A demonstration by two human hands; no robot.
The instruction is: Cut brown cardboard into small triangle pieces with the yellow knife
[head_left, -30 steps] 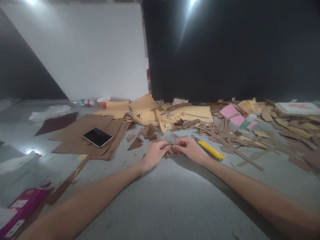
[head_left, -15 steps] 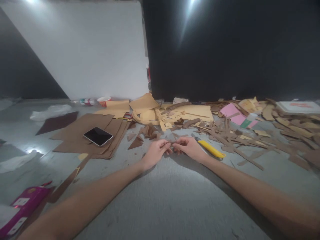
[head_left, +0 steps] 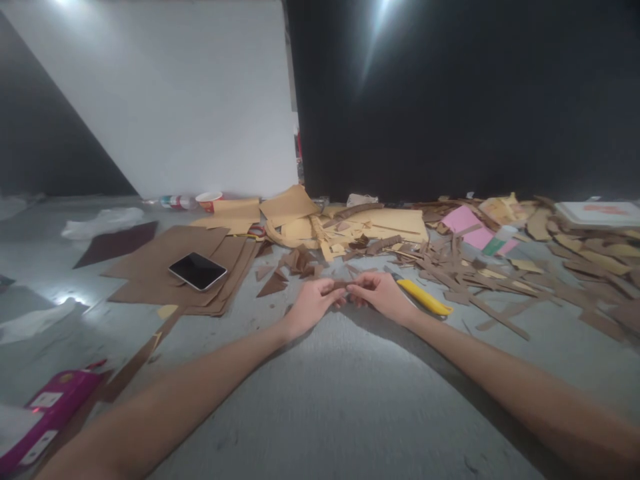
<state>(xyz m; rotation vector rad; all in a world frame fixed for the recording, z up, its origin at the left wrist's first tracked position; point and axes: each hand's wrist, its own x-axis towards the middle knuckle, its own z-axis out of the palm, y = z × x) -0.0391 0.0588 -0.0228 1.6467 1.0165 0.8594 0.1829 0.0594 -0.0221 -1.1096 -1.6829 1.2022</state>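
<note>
We count one left hand (head_left: 311,303) and one right hand (head_left: 383,295), one small brown strip (head_left: 341,285), one smartphone (head_left: 198,271), one yellow-handled utility knife (head_left: 425,297), one paper cup (head_left: 209,202), one pink sheet (head_left: 464,223) and one purple power strip (head_left: 63,403). We make out at least three stacked brown sheets (head_left: 145,257); the brown scraps (head_left: 457,267) are too many for us to number.

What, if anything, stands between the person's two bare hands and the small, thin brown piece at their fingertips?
Nothing visible does: the left hand and right hand pinch the small, thin brown piece directly. The long yellow-handled tool lies beside the right hand, not between.
</note>
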